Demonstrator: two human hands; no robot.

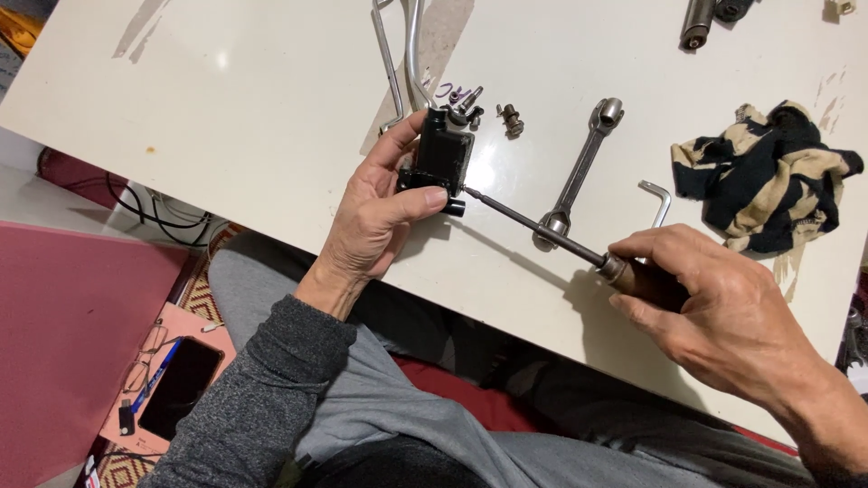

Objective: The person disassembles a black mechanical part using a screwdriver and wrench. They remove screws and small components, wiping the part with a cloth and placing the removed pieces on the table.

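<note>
left hand (375, 221) grips black part (443, 158) near table edge (506, 303); right hand (723, 312) grips screwdriver (542, 226).

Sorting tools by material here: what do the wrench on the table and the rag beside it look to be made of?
The wrench looks like bare polished steel: silvery grey with bright glints on its ends. The rag looks like soft woven or knitted cloth, matte, black with tan patches, crumpled into folds; the exact fibre cannot be told.

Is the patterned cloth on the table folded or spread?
Neither: the cloth lies crumpled in a loose heap on the white table, with bunched, uneven folds.
</note>
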